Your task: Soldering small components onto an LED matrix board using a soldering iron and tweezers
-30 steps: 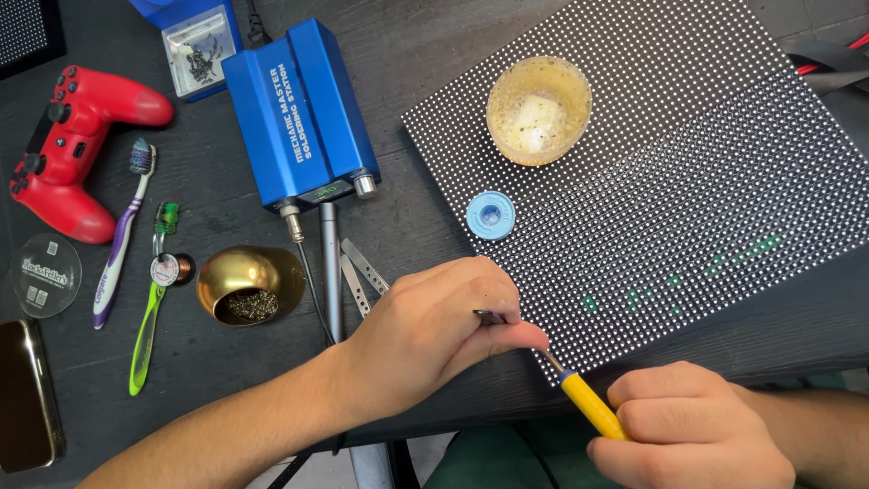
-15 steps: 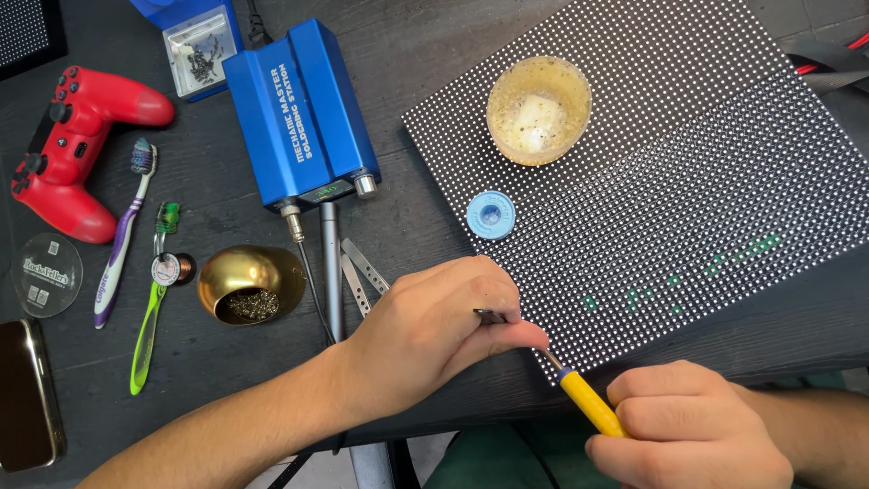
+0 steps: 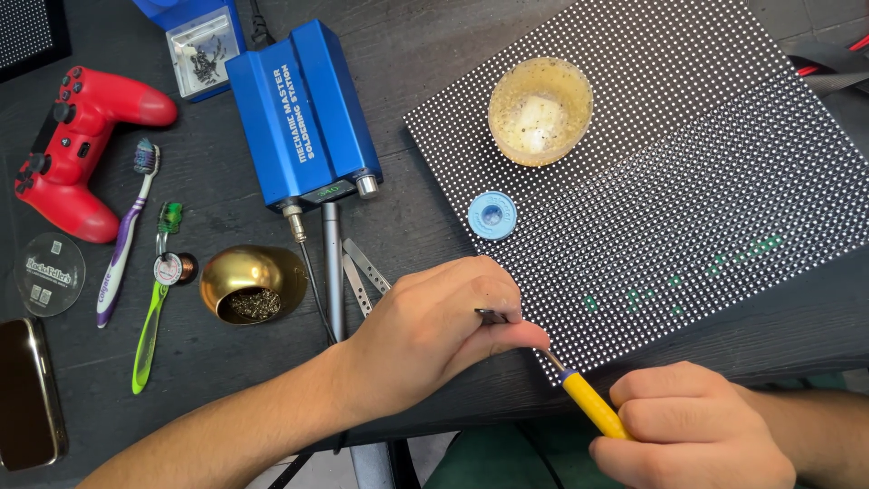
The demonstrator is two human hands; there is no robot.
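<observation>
At the far left lay a dark phone (image 3: pixel 29 391) and a red plastic game controller (image 3: pixel 77 149), then a purple toothbrush (image 3: pixel 122 237) and a green toothbrush (image 3: pixel 154 303). Next to them stood a round brass bowl of tip-cleaning wool (image 3: pixel 252 285), below a blue metal soldering station box (image 3: pixel 303 113).

The left hand (image 3: pixel 430 330) rested on the black table (image 3: pixel 226 389), its fingers closed around thin dark metal tweezers (image 3: pixel 493 316), whose tips pointed right toward the near corner of the black LED matrix panel with white dots (image 3: pixel 688 172). A small blue round spool (image 3: pixel 492 215) and a yellowish translucent cup (image 3: pixel 540 110) sat on that panel.

The right hand (image 3: pixel 692 430) was closed in a fist around the yellow-handled soldering iron (image 3: pixel 593 405). Its long axis ran diagonally, from the fist up and to the left, and its metal tip met the panel corner just beside the left fingertips. So the work point lay between both hands, slightly nearer to the left one.
</observation>
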